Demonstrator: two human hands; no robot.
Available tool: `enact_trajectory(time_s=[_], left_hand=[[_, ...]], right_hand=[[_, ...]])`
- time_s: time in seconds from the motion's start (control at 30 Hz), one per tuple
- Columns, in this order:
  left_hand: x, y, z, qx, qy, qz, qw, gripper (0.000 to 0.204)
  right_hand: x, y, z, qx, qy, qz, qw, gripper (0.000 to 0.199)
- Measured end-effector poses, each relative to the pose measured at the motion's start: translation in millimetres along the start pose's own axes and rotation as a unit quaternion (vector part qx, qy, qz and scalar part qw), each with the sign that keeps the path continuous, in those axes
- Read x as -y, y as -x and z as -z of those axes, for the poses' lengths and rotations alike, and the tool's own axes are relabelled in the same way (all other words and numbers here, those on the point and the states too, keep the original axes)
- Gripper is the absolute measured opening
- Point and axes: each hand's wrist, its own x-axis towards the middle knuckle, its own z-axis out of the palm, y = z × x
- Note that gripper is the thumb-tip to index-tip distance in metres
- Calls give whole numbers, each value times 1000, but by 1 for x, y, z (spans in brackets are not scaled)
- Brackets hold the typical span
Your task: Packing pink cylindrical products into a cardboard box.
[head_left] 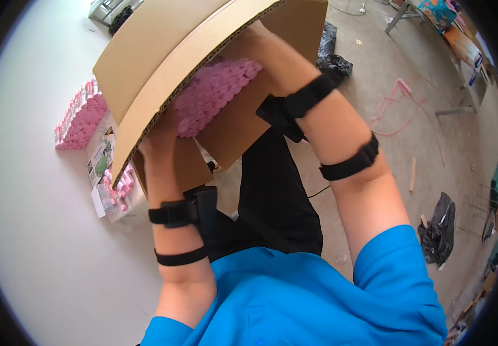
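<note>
In front of me an open cardboard box [157, 49] is tilted, its large flap raised across the top of the view. Inside it shows a tightly packed mass of pink pieces [217, 95] with rounded ends. My left hand [161, 134] reaches in under the flap at the left side of the pink mass. On the other side, my right hand [251, 43] reaches in at its upper right. The box flap and the dimness inside hide the fingers of both hands, so their grip cannot be made out.
A stack of pink-and-white tubes [82, 118] lies left of the box, near the white wall. Below it are loose pink tubes [123, 187]. Black plastic bags [439, 228] lie on the floor at right, with a pink wire-like frame [396, 98] and a wooden strip [412, 174].
</note>
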Motion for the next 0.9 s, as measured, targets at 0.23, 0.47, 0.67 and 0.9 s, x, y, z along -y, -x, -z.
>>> enact_trajectory(time_s=[0.23, 0.47, 0.67, 0.9], left_hand=[[-58, 16, 77, 33, 130, 109, 985, 52], [-51, 5, 75, 101, 298, 228, 921, 59], [-47, 6, 40, 41, 187, 107, 976, 32], [-46, 8, 25, -130, 264, 175, 940, 26]], right_hand=[[-54, 43, 27, -24, -203, 79, 976, 31], [-6, 20, 0, -158, -70, 92, 981, 16], [-45, 9, -39, -200, 75, 200, 956, 27], [-16, 135, -44, -238, -370, -55, 896, 67]])
